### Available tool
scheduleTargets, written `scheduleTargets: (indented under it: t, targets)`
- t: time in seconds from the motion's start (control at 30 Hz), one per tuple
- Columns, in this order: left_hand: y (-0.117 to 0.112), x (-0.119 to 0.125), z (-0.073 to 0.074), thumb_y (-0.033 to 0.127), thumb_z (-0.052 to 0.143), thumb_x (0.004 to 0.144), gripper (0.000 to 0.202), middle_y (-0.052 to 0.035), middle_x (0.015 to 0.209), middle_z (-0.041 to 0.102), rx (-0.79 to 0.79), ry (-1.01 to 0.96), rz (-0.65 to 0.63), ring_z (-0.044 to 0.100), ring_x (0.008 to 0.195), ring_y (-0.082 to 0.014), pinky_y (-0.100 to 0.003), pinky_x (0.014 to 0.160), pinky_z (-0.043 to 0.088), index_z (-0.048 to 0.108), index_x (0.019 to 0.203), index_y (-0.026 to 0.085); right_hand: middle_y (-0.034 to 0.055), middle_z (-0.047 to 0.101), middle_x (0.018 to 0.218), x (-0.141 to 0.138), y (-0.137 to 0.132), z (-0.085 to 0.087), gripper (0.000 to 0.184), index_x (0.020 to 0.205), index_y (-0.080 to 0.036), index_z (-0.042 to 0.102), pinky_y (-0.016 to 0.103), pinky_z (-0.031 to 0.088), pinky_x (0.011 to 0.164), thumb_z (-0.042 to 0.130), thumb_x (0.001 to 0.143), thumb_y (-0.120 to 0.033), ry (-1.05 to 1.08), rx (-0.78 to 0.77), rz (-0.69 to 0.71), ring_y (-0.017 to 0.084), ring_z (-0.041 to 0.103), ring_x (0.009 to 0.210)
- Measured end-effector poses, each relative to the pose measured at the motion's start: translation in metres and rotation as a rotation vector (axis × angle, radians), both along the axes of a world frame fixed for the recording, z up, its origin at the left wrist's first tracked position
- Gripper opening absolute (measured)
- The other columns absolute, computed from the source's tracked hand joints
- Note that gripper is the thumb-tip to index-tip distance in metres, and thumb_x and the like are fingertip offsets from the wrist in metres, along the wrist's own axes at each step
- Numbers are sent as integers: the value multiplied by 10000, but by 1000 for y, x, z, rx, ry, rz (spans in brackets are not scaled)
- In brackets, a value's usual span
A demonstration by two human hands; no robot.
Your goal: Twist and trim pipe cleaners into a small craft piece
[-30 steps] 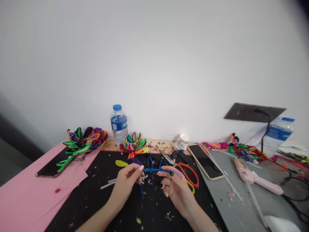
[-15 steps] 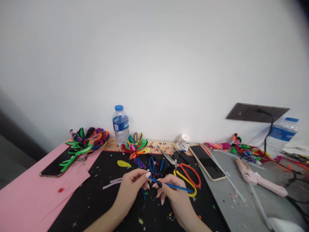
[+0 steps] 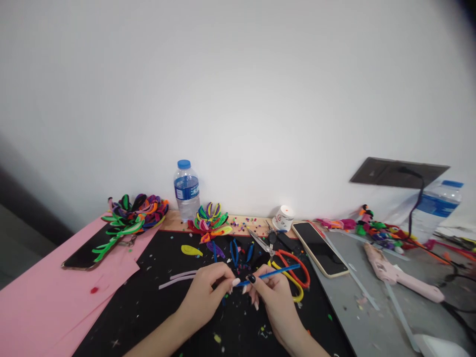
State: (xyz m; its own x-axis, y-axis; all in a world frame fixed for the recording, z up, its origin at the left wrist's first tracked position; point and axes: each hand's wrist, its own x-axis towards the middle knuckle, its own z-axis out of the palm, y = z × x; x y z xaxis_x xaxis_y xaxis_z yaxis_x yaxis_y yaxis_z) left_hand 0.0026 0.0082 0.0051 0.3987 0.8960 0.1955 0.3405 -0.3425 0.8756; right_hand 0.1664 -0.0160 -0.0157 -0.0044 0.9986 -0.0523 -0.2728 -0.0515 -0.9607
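A blue pipe cleaner (image 3: pixel 284 270) runs between my two hands above the black mat (image 3: pixel 148 317). My left hand (image 3: pixel 208 290) pinches its near end between thumb and finger. My right hand (image 3: pixel 273 297) grips it a little further along, and the free end sticks out up and to the right. Just beyond my fingers lie bent blue loops (image 3: pixel 234 253) and a yellow loop (image 3: pixel 192 250). Scissors (image 3: pixel 277 253) with red and yellow handles rest beside my right hand. Pale lilac pipe cleaners (image 3: pixel 176 280) lie by my left hand, which partly covers them.
A water bottle (image 3: pixel 186 193) stands against the wall, beside a colourful pipe-cleaner bundle (image 3: pixel 208 220). Further right are a paper cup (image 3: pixel 283 218), a phone (image 3: pixel 320 249) and a pink glue gun (image 3: pixel 403 280) with its cord. Another bundle (image 3: pixel 139 218) covers part of a dark phone (image 3: pixel 84 253).
The free end of the blue pipe cleaner has swung upward, from sloping down right to sloping up right. My right hand has turned slightly with it. Both hands keep their hold.
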Motion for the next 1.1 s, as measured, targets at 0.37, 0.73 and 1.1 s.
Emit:
scheduleTargets:
  t: [0.37,0.73,1.1]
  targets:
    - [-2,0,-3,145,478,818,177,15,663,561,178,268,-267,502,638,-109,-199,598,331,568,668,165,-62,463,431,-2,-3,9,198,580,-144,501,156,273,385,638,704,-215,-193,25,27,43,375,382]
    - [0,9,-10,211,604,720,80,3,595,624,-338,-327,66,575,565,-126,-200,543,444,625,749,140,22,618,551,-2,0,1,209,673,-128,557,154,348,351,676,705,-296,79,18,-47,73,502,384]
    - [-2,0,-13,135,599,751,100,-11,769,673,290,-91,124,618,698,-124,-192,657,481,656,811,192,23,628,574,-7,-3,9,262,665,-130,549,143,334,351,702,676,-342,198,-74,-27,67,509,391]
